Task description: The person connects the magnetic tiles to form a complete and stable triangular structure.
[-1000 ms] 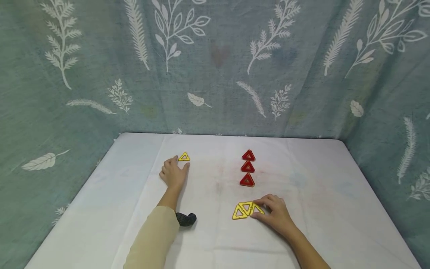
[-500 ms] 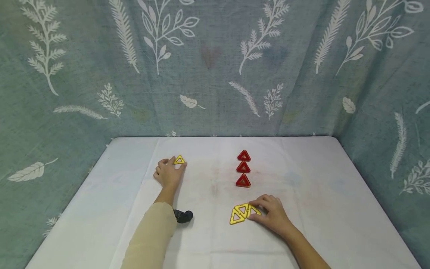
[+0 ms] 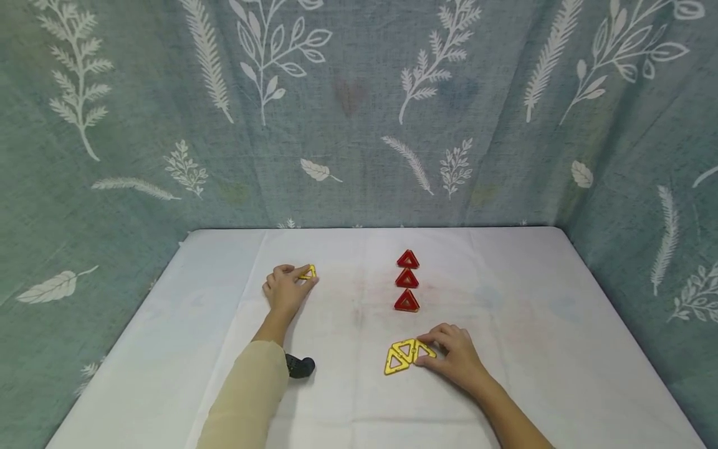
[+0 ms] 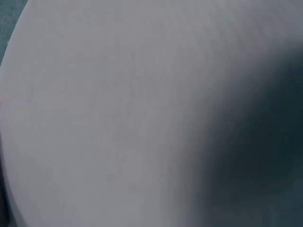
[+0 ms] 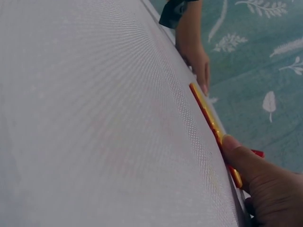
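Observation:
At the back left, my left hand [image 3: 285, 290] pinches a small yellow triangle magnetic tile [image 3: 309, 272] between thumb and fingers, partly covering it. Nearer the front, three yellow triangle tiles [image 3: 397, 361] lie edge to edge in a row. My right hand [image 3: 453, 357] pinches the rightmost of them between thumb and fingertips. Seen edge-on in the right wrist view, that yellow row [image 5: 215, 127] has red along its underside, with my right thumb [image 5: 231, 143] on it. The left wrist view holds only white cloth and a dark blur.
Three red triangle tiles [image 3: 407, 279] stand in a column behind the yellow row, right of centre. A white cloth [image 3: 533, 349] covers the table. Patterned green fabric [image 3: 359, 125] hangs behind and at the sides. A black wrist device [image 3: 300, 366] sits at my left cuff.
My left fingers have closed on the single yellow triangle tile, turned it and shifted it slightly right. The right hand keeps its hold on the yellow row. The head view has shifted a little.

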Available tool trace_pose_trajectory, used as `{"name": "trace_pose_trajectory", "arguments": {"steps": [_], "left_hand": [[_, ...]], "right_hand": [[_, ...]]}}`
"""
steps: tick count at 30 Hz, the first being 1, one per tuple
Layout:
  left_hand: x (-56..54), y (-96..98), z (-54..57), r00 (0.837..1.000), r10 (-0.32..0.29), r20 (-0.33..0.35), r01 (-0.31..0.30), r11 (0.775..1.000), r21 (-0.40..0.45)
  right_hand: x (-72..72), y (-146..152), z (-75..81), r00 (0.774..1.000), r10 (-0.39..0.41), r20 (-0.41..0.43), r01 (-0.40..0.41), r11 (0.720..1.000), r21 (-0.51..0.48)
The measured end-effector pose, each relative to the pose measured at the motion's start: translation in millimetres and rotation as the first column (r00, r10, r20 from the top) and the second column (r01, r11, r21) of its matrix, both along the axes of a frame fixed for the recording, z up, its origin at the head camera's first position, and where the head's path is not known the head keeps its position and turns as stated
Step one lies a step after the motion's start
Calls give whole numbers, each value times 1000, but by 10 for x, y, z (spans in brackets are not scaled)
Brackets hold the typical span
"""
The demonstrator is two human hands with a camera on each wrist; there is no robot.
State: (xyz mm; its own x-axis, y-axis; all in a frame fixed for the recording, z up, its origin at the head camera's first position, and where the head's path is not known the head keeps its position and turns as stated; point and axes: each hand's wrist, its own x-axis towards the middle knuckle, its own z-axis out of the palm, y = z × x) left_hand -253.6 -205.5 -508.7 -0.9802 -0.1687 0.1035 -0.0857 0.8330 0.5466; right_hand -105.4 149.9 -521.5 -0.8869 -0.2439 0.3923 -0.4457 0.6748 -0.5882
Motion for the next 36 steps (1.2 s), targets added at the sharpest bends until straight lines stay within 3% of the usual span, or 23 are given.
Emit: {"name": "trace_pose_trajectory", "arguments": {"steps": [4,10,16,21,27,36], "left_hand": [[42,-36,29,996,-82,25,81,996,23],[144,-8,84,991,-120,58,118,992,35],[227,57,67,987,-153,54,152,988,15],[301,104,51,976,-218,21,218,976,15],[364,219,31,946,-324,-6,324,946,1],[453,422,47,890,-455,-18,455,891,-2]], "right_hand": [[8,-7,5,1000,-1,-1,1,1000,-3],[11,-11,6,1000,12,-13,-12,1000,3],[8,-10,4,998,30,-52,-30,999,17],[7,-21,-3,996,36,-81,-33,999,39],[10,-8,-14,995,34,-95,-30,998,48],[4,-9,0,999,25,-48,-23,998,51]]}}
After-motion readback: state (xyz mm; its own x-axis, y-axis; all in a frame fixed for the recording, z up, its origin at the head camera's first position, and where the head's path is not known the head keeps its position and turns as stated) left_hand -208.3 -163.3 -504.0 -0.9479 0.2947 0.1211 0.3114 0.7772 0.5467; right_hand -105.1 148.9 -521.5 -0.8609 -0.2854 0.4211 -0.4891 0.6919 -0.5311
